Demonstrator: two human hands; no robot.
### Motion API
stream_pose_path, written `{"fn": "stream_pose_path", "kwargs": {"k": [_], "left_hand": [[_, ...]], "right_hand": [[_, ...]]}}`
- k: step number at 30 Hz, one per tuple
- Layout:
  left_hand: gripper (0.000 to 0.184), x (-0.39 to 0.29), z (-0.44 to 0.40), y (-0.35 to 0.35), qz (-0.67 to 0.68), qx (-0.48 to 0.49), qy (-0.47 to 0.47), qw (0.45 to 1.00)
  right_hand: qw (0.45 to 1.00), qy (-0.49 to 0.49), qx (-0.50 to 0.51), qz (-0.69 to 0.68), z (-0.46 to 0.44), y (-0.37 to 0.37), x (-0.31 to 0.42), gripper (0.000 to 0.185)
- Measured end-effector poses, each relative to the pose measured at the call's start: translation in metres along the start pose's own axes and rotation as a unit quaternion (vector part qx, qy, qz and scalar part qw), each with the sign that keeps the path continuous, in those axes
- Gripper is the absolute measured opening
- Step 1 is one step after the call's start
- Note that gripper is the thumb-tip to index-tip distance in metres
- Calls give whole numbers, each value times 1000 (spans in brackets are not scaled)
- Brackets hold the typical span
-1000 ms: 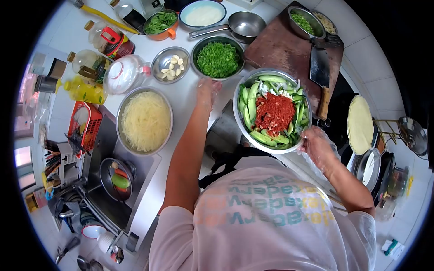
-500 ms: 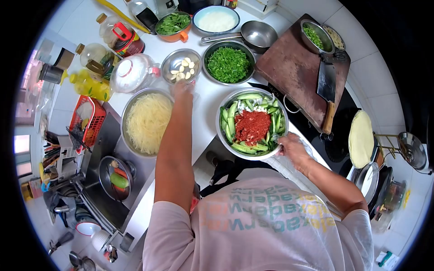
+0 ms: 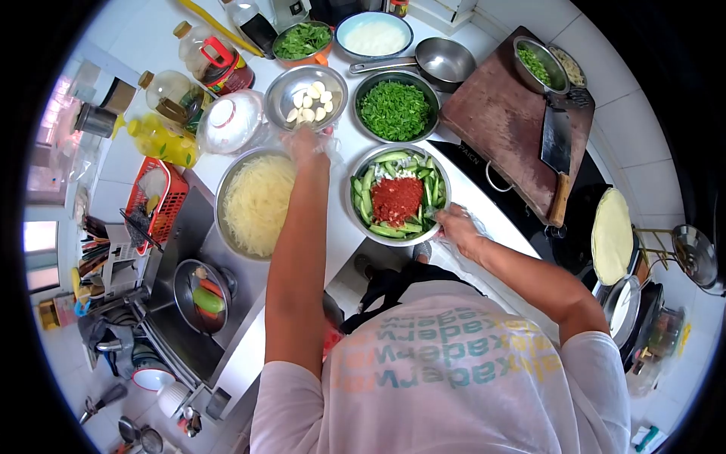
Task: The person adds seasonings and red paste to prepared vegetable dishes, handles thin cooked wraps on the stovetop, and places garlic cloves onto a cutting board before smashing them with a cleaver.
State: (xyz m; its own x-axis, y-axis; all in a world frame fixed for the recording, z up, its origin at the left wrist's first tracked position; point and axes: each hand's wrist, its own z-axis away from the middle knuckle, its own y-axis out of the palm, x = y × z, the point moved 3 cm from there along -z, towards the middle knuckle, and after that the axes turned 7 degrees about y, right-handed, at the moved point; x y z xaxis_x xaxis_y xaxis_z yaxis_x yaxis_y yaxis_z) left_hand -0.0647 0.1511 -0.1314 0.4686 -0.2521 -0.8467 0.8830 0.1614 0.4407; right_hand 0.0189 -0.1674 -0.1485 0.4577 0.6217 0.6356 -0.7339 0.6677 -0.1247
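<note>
The left hand (image 3: 306, 145), gloved in clear plastic, pinches the near rim of the garlic bowl (image 3: 277, 94); whether that rests on the counter (image 3: 334, 225), I cannot tell. The right hand (image 3: 457, 229), also gloved, grips the right rim of the cucumber bowl (image 3: 384, 240) at the counter's near edge. Red paste (image 3: 398, 200) tops it. The shreds bowl (image 3: 221, 208) is beside the sink (image 3: 193, 352). 1 cleaver (image 3: 556, 140) lies near the board's (image 3: 484, 106) right edge.
</note>
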Motion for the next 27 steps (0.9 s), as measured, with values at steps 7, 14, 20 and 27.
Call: {"fn": "stream_pose_path", "kwargs": {"k": [7,14,20,27], "left_hand": [[28,-31,31,8,-13,118,-78,990],[36,-48,89,24,-103,271,-43,956],[30,-34,143,57,-152,379,-147,901],[33,16,174,107,-182,480,-168,841]], "right_hand": [[998,28,55,-29,-21,42,15,23],[980,45,180,74,9,16,40,29],[975,-49,123,178,95,-66,24,19],[932,-223,-126,257,207,-138,18,19]]}}
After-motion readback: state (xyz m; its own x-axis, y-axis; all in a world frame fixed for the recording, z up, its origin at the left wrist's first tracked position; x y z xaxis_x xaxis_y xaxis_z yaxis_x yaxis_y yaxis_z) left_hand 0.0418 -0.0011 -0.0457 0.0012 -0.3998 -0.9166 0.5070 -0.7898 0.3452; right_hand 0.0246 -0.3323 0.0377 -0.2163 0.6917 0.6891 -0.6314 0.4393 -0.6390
